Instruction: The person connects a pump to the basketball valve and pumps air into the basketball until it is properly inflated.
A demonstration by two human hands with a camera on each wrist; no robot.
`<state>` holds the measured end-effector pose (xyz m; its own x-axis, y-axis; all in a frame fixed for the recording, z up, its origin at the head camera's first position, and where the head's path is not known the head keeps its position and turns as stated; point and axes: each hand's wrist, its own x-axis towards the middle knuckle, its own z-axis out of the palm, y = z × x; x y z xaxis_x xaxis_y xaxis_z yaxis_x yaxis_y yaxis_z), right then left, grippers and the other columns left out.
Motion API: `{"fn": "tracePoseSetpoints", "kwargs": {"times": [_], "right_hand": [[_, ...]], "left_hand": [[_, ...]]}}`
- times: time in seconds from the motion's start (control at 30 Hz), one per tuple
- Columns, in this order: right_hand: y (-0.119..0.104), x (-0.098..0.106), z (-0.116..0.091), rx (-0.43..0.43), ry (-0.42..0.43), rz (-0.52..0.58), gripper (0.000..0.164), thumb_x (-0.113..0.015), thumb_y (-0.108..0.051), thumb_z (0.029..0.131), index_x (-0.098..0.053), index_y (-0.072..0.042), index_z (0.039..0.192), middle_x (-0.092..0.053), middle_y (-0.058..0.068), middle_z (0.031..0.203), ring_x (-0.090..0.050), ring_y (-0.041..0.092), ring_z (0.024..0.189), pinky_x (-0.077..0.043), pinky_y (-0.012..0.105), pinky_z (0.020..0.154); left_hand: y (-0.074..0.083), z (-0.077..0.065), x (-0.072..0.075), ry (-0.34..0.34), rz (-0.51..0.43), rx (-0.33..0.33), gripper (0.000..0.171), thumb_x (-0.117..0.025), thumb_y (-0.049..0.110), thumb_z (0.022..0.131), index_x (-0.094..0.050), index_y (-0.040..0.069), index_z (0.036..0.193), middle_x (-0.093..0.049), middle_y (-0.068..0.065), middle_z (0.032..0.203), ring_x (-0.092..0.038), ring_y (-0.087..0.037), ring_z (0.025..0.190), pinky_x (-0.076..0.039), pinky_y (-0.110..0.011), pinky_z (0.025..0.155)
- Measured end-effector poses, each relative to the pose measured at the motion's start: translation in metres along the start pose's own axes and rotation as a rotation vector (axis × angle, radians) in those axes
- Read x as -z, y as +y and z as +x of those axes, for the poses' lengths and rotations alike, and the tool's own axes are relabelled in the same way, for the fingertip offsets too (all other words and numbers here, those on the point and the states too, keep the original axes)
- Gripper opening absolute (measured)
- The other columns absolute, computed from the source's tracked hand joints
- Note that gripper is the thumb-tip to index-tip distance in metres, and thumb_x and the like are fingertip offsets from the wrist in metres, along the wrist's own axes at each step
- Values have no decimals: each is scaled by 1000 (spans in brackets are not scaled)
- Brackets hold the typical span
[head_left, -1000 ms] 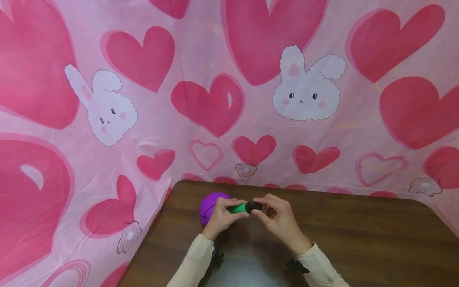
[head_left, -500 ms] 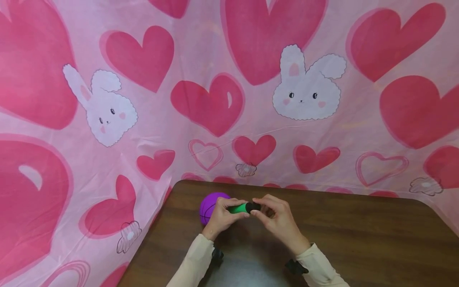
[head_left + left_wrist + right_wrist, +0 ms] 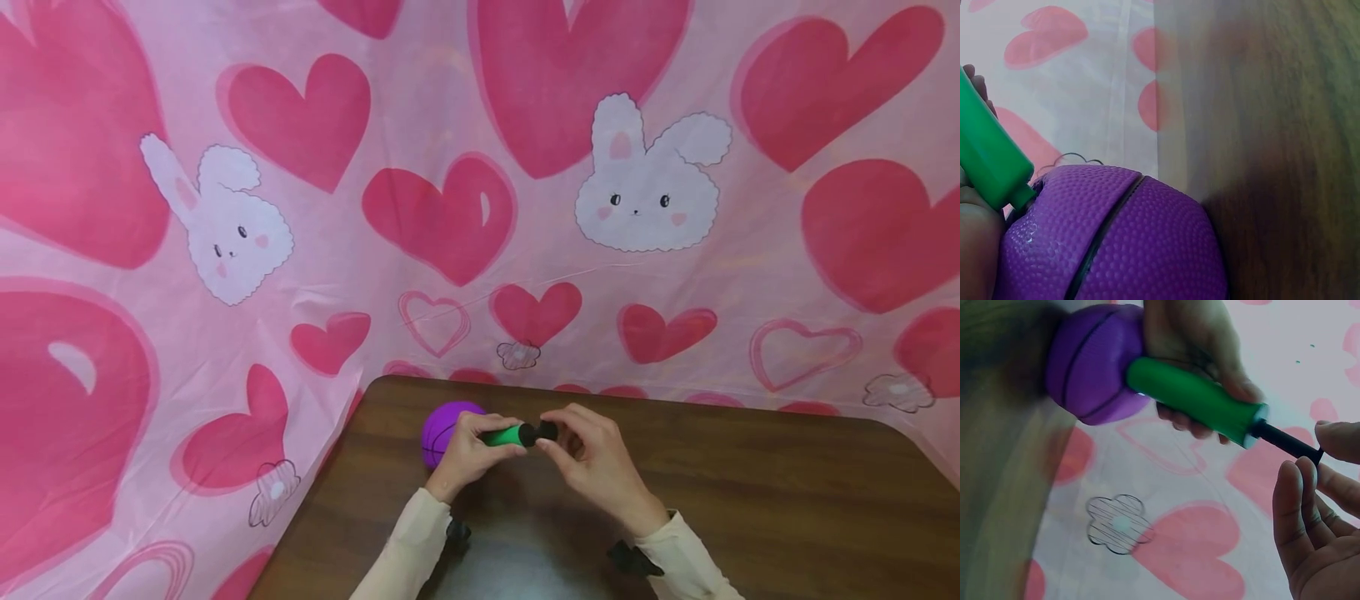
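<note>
A green hand pump (image 3: 504,436) with a black end lies in my left hand (image 3: 467,452), whose fingers and thumb grip its barrel. My right hand (image 3: 597,457) pinches the black plunger handle (image 3: 548,430). In the right wrist view, a length of black plunger rod (image 3: 1285,442) shows between the barrel and my right fingertips. A purple ball (image 3: 437,435) with black seam lines sits on the table just left of my left hand. The left wrist view has the pump's narrow nozzle (image 3: 1022,197) against the ball's surface, which looks dented there.
The dark wooden table (image 3: 750,492) extends to the right of my hands. Behind and left of it hangs a pink cloth (image 3: 420,108) printed with hearts and rabbits. Black wrist mounts (image 3: 633,558) sit below my sleeves.
Over the last half second my right hand has shifted slightly right, drawing the plunger handle away from the barrel. Before that it had moved slightly inward. My left hand keeps its grip.
</note>
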<state>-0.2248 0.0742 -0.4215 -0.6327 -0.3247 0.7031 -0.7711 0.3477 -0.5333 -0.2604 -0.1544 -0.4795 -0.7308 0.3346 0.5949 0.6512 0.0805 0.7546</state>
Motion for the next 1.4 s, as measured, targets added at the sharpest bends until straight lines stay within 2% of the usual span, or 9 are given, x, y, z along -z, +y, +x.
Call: {"fn": "tracePoseSetpoints", "kwargs": {"times": [0.2,0.4,0.63,0.8,1.07,1.4], "right_hand": [[-8,15,4,46,42,14,37,-88,5,76,-74,-11,107,-64,-5,80,-55,0,64,-53,14,57],[-17,34,7,44,71,-7,38,-88,6,76,-75,-10,107,-65,-5,81,-56,0,65,-53,13,57],[-24,49,8,68,113,-35,40,-89,7,72,-76,-10,106,-65,-6,79,-55,1,66,-53,13,61],[-25,52,8,64,115,-34,41,-89,8,71,-76,-9,106,-65,-5,79,-55,2,66,-53,13,62],[-25,54,9,47,121,-32,39,-88,7,72,-76,-7,106,-66,-3,80,-56,2,68,-54,12,64],[-22,51,11,107,141,11,42,-87,10,70,-77,-7,107,-64,-3,78,-55,2,67,-54,12,64]], "left_hand": [[0,0,1,15,-1,-4,30,-87,3,82,-79,-5,109,-79,-21,95,-66,-1,78,-57,-25,63],[-1,-2,3,24,-16,21,32,-88,11,84,-79,-2,112,-80,-20,98,-67,-2,80,-58,-25,65],[0,-4,3,34,-11,18,31,-88,4,82,-79,-4,111,-79,-22,98,-66,-1,80,-57,-22,65],[2,-3,2,41,-15,17,31,-88,3,81,-80,-2,110,-80,-21,98,-67,-1,80,-56,-21,65],[3,-1,1,36,-21,11,33,-88,11,83,-79,-3,112,-80,-21,99,-68,-3,79,-58,-24,66],[3,1,2,51,-17,25,33,-89,10,83,-79,-2,112,-80,-21,100,-69,-3,81,-58,-24,68]]}}
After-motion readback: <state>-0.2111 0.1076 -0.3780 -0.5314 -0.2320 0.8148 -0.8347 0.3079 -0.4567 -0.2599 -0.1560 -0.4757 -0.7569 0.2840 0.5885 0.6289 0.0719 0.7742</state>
